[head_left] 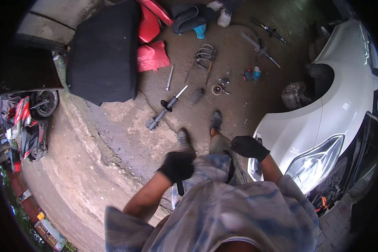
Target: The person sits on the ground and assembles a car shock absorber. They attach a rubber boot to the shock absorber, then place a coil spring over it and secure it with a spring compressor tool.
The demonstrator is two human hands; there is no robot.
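Both hands wear black gloves and are raised at waist height, apart from each other. My left hand [177, 166] is closed in front of my left leg; a short dark strip shows just below it. My right hand [250, 148] is also closed, fingers curled, near the white car's [296, 128] front corner. What either glove holds, if anything, is hidden. On the floor beyond my feet lies a shock absorber strut [167, 107] with a bright rod. Farther off are a rusty coil spring [204, 56] and a round bearing-like part [217, 89] among small hardware.
A large black panel [105, 52] and red plastic pieces [153, 56] lie at the far left. Another strut [269, 31] and a blue power tool [253, 74] are at the far right. A person's shoes [224, 18] show at the top. Motorcycles [31, 122] stand left.
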